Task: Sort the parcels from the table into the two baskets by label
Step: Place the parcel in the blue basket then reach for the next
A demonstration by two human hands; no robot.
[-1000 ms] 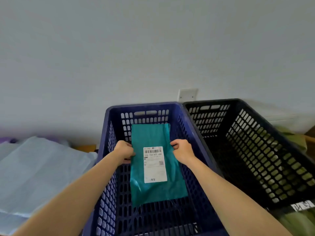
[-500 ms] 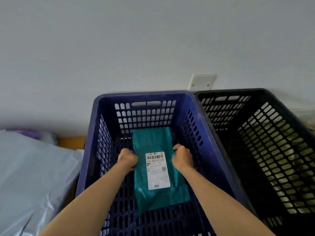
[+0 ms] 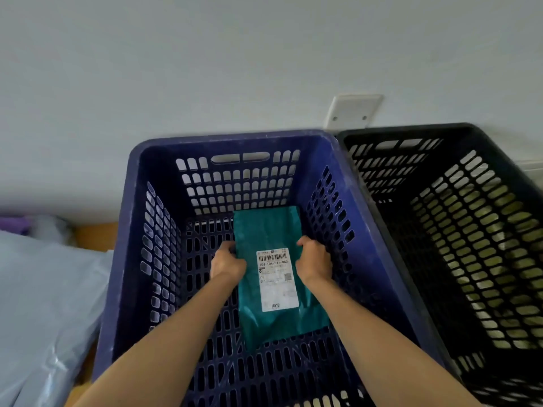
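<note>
in the blue basket (image 3: pixel 229 137), left hand (image 3: pixel 226 264) and right hand (image 3: pixel 314 259); fingers (image 3: pixel 227 247) curled round teal parcel (image 3: pixel 264 230)

We reach forward and down with both bare forearms, which come in from the lower corners and converge toward the middle. Our left hand (image 3: pixel 227 261) is turned knuckles-up, its fingers curled round the left edge of the teal parcel (image 3: pixel 266 227). Our right hand (image 3: pixel 315 259) mirrors it, fingers curled over the right edge. The two hands sit level with each other, one on either side of the parcel, wrists roughly in line with the forearms. Our fingertips are tucked out of sight.
</note>
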